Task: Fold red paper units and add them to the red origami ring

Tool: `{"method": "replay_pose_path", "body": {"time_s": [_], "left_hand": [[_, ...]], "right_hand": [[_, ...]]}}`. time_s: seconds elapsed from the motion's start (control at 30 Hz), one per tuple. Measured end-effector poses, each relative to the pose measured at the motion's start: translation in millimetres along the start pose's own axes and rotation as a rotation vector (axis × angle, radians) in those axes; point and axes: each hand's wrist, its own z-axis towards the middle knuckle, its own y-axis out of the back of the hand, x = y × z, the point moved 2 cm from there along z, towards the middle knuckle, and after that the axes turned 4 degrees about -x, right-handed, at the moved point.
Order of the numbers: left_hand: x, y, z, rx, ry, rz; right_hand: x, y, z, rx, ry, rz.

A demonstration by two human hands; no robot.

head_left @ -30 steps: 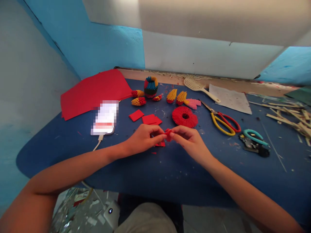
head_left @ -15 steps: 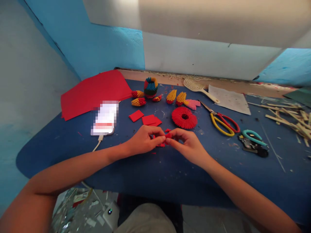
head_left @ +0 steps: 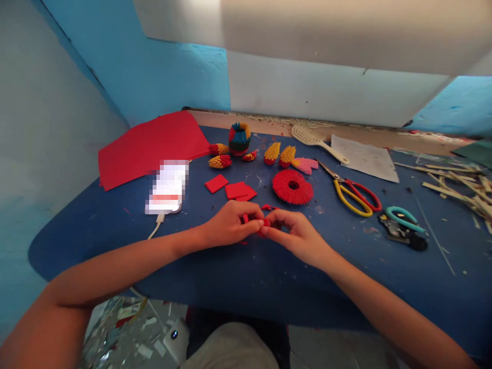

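Observation:
Between the fingertips of both hands is a small red paper piece (head_left: 264,226), mostly covered by the fingers. My left hand (head_left: 235,223) pinches it from the left, and my right hand (head_left: 294,234) pinches it from the right. Other red folded bits lie on the table under and just behind the fingers, partly hidden. Several red paper rectangles (head_left: 235,190) lie beyond my left hand. Behind my right hand rests a red ring of folded paper pieces (head_left: 282,192) with a hole in its middle.
A phone (head_left: 168,187) on a cable lies left, before large red paper sheets (head_left: 149,148). Yellow-and-red paper shapes (head_left: 272,153) and a multicoloured paper pot (head_left: 239,141) stand at the back. To the right are scissors (head_left: 351,197), teal-handled pliers (head_left: 403,225), a hairbrush (head_left: 319,142) and thin wooden sticks (head_left: 457,184).
Both hands stay together on the small red piece, with the fingers slightly shifted and lower. The rest of the scene looks the same apart from a slight camera shift.

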Motion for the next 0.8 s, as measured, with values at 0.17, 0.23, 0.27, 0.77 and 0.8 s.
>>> {"method": "replay_pose_path", "body": {"time_s": [0.17, 0.23, 0.27, 0.77, 0.8], "left_hand": [[0.6, 1.7, 1.3, 0.067, 0.032, -0.037], [0.9, 3.1, 1.8, 0.071, 0.050, -0.045], [1.5, 3.6, 2.0, 0.072, 0.066, -0.050], [3.3, 4.0, 1.5, 0.060, 0.082, -0.062], [2.9, 4.1, 0.8, 0.044, 0.083, -0.056]], "right_hand": [[-1.2, 0.7, 0.1, -0.001, 0.001, -0.016], [-2.0, 1.7, 0.9, -0.017, 0.011, -0.009], [-2.6, 2.4, 1.5, -0.021, 0.015, 0.004], [4.5, 4.3, -3.4, -0.398, 0.549, -0.425], [5.0, 3.8, -4.4, -0.402, 0.613, -0.454]]}}
